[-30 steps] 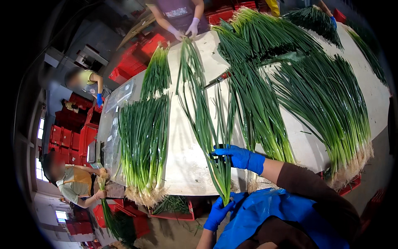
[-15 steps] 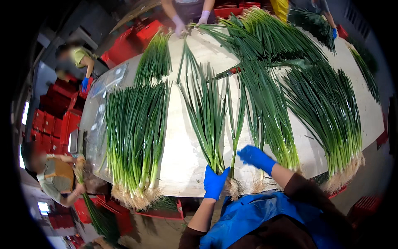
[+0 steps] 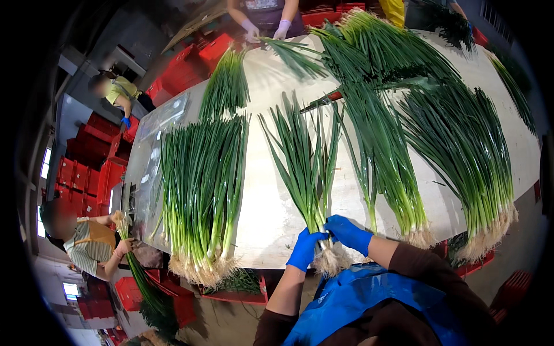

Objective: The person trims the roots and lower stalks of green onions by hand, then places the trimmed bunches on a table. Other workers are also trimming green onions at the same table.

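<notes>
A small bunch of spring onions [image 3: 309, 173] lies at the middle of the near table edge, green tops pointing away from me and pale roots towards me. My left hand [image 3: 304, 248], in a blue glove, is closed round its stems just above the roots. From the right, my blue-gloved right hand [image 3: 350, 233] meets the same stems, fingers closed on them next to my left hand. The roots hang over the edge below my hands. Right of them lie a lone spring onion [image 3: 371, 210] and a larger pile of spring onions [image 3: 398, 190].
Big piles of spring onions lie left [image 3: 202, 190] and far right [image 3: 470, 179] on the pale table [image 3: 262, 213]. A red-and-black tool [image 3: 321, 102] is partly under leaves. A co-worker's gloved hands [image 3: 265, 32] handle leaves opposite. Another person [image 3: 92, 242] holds a bunch at left, near red crates [image 3: 109, 181].
My right hand has moved left onto the stems, and a separate stalk has joined the bunch. Opposite, the co-worker's leaves have swung right. The whole view has shifted slightly.
</notes>
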